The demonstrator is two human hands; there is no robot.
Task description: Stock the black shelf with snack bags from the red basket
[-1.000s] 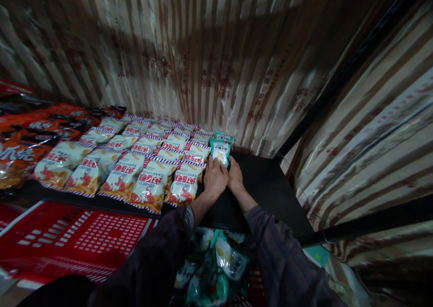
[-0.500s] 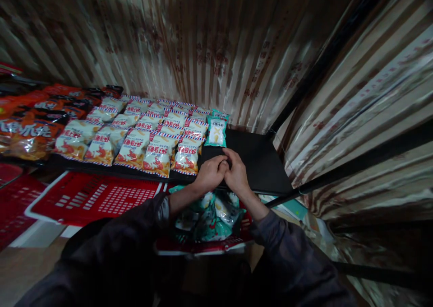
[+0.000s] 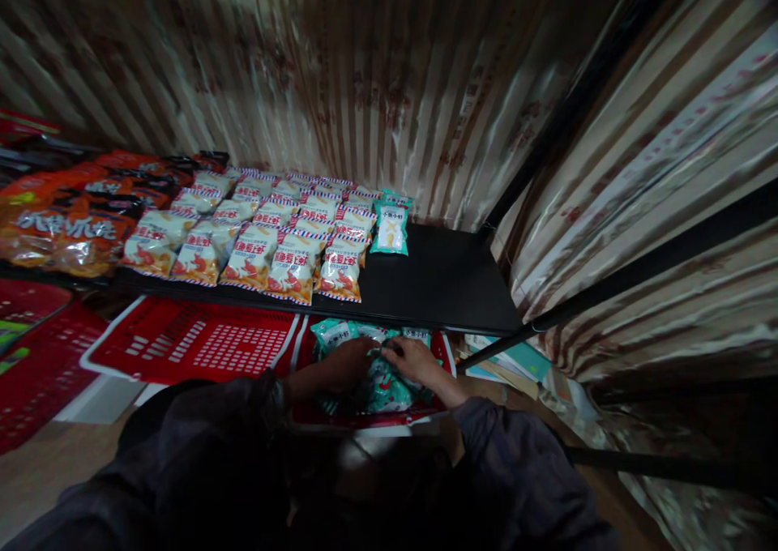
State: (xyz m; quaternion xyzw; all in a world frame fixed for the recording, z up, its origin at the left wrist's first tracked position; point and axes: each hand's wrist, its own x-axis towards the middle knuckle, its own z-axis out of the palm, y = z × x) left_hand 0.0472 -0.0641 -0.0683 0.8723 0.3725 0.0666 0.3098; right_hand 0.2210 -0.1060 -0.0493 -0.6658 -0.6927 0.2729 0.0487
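Observation:
Both of my hands are down in a red basket [image 3: 450, 356] below the shelf edge, among several green snack bags [image 3: 389, 389]. My right hand [image 3: 416, 359] has its fingers curled in at the top of one green bag, seemingly gripping it. Close beside it, my left hand [image 3: 349, 365] touches the bags; its fingers are dim and partly hidden. On the black shelf [image 3: 450, 279] above, green snack bags [image 3: 392, 227] stand one behind another, right of the rows of white-and-red snack bags [image 3: 292, 267].
Orange-and-black snack bags [image 3: 85, 227] fill the shelf's left part. Another red basket [image 3: 207, 340] stands below the shelf to the left. A black metal post [image 3: 528, 154] and a lower bar [image 3: 608, 292] flank the shelf's right end, with striped curtain [image 3: 389, 89] behind.
My hands have moved down from the front edge of the shelf, where they were together, into the basket of green bags. The view has shifted slightly.

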